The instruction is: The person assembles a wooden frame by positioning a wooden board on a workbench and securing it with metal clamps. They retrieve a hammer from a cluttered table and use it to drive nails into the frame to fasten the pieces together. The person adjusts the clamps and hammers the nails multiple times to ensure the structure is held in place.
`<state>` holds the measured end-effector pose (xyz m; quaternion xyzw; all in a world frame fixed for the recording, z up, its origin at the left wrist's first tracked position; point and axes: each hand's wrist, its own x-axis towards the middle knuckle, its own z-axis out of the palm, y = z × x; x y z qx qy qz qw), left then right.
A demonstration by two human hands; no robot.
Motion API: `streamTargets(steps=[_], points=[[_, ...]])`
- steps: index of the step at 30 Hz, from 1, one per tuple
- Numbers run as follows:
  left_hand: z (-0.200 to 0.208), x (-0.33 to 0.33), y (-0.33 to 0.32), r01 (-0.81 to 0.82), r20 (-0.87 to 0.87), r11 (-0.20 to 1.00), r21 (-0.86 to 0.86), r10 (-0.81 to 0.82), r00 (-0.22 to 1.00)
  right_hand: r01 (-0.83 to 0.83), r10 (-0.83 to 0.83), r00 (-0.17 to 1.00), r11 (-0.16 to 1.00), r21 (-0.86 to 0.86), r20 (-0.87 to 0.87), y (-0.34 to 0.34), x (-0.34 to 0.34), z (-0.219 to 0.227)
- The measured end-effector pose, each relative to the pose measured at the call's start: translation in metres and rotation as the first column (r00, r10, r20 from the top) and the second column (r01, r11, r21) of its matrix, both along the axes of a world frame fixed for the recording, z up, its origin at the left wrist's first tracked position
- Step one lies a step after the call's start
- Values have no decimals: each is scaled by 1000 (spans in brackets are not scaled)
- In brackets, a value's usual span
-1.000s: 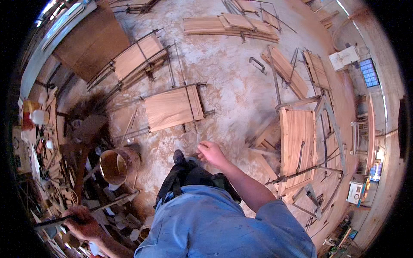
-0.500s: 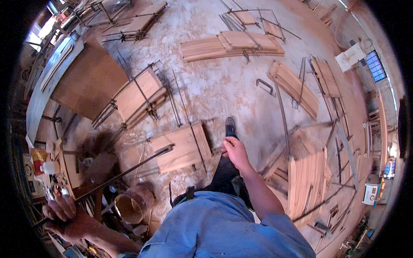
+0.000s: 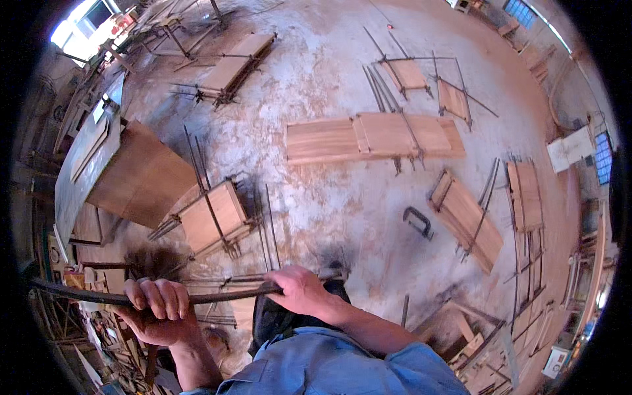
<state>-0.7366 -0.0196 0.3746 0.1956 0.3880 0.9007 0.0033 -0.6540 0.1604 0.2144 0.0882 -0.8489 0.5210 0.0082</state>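
- Since a moment ago, my right hand (image 3: 299, 291) has moved onto the dark bar (image 3: 224, 296), and the bar has swung from slanting outward to lying crosswise in front of me.
- My left hand (image 3: 158, 306) wraps round the bar, fingers folded over it; my right is closed on it too, well apart from the left.
- Past my left hand, the bar runs toward the dark rim of the view; where its right end stops, I cannot tell.
- Close on my left, wood scraps (image 3: 125, 336) crowd below the bar.
- Ahead, the floor (image 3: 336, 204) opens between a clamped panel (image 3: 212, 220) on the left and a C-clamp (image 3: 419, 222) on the right, reaching as far as the long boards (image 3: 322, 141).
- Beyond the C-clamp, a narrow board (image 3: 467, 220) slants across the right side.
- Underfoot, the surface is pale grey with brown, dusty-looking patches.
- Farther out, a broad brown sheet (image 3: 145, 181) stands at left, a bright window (image 3: 85, 29) shows upper left, and a bluish gridded window (image 3: 602, 158) sits at right.
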Motion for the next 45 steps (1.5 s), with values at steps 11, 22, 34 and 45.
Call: streamTargets(steps=[11, 22, 34, 45], points=[[-33, -274, 131, 86, 163, 963, 256, -131, 978, -88, 69, 988, 988, 130, 140, 158, -256, 0], [-60, -596, 331, 371, 165, 316, -873, -525, 835, 324, -493, 797, 837, 441, 350, 349, -502, 40], [-181, -943, 364, 244, 246, 51, -968, 33, 969, 494, -688, 612, 717, 491, 390, 586, -807, -136], [-324, -1051, 313, 605, 649, 419, -678, 728, 223, 462, -732, 539, 670, 581, 416, 774, -1073, -110]])
